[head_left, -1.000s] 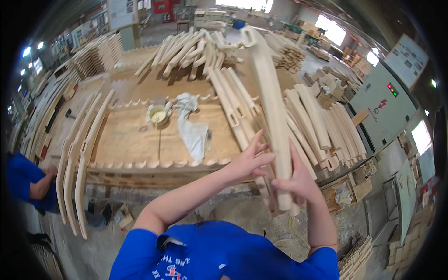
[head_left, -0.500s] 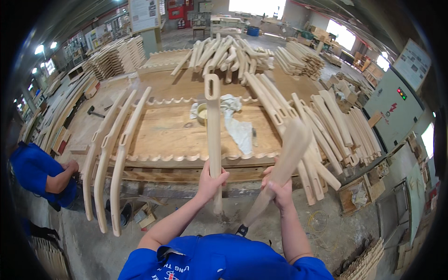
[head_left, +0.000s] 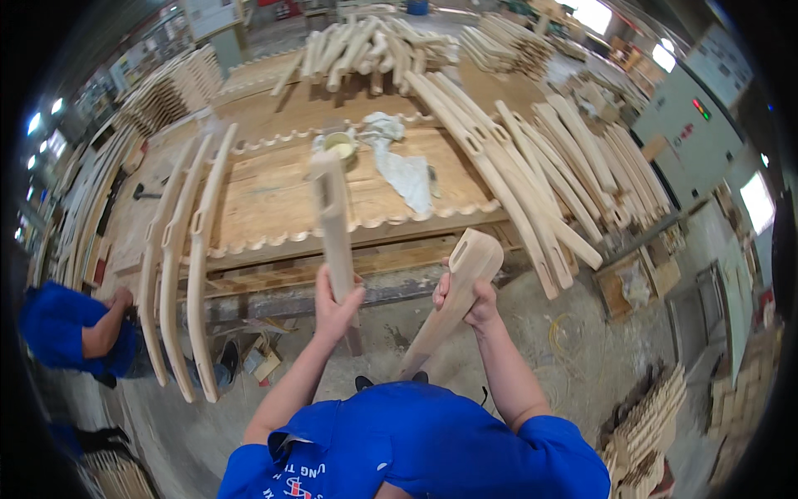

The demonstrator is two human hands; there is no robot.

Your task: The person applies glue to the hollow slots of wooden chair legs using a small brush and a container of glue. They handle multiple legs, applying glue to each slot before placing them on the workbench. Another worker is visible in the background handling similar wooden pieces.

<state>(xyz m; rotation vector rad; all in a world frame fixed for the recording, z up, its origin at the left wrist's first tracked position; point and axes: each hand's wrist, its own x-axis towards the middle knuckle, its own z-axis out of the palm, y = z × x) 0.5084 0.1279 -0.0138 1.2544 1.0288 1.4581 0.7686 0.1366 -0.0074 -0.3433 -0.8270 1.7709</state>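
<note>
My left hand point(head_left: 335, 304) grips a long pale wooden chair leg point(head_left: 332, 218) held nearly upright, its slotted top end in front of the workbench point(head_left: 274, 195). My right hand point(head_left: 470, 301) holds a second curved wooden leg point(head_left: 453, 298), tilted with its slotted end up to the right and its lower end down toward my chest. The two pieces are apart, a hand's width between them. Both forearms come up from my blue shirt at the bottom.
Three curved legs point(head_left: 179, 266) lean on the bench's left side, and many more point(head_left: 540, 175) lie across its right. A white cloth point(head_left: 399, 166) and small cup point(head_left: 341, 145) sit on the bench. A person in blue point(head_left: 71, 337) crouches at left. Stacked wood pieces point(head_left: 657, 432) stand lower right.
I have drawn both legs away from the right-hand stack toward me. The left piece stays upright; the right piece has swung lower and more tilted. My view has shifted right.
</note>
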